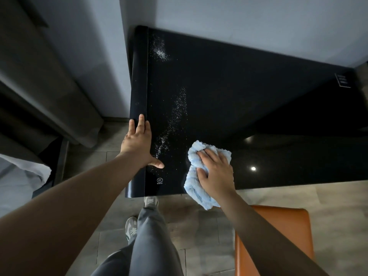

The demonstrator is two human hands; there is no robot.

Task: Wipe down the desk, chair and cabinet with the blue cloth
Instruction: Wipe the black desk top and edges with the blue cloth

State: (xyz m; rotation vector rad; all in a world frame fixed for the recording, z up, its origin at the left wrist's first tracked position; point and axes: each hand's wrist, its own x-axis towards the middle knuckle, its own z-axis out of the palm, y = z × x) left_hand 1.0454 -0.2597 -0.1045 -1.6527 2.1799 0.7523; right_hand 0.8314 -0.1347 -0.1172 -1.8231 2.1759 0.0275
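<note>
Nearest, an orange padded chair seat (278,242) stood on the grey tiled floor (199,232) beside the person's grey-trousered legs (153,246). Just beyond, the right hand (216,172) bunched a fluffy light-blue cloth (196,189) under curled fingers, pressing it onto the near edge of the glossy black desk top (249,92), with one end hanging over. The left hand (139,143) lay flat, fingers straight, on the desk's rounded left edge. White specks (176,116) trailed between the hands and away toward the pale grey wall (239,20).
</note>
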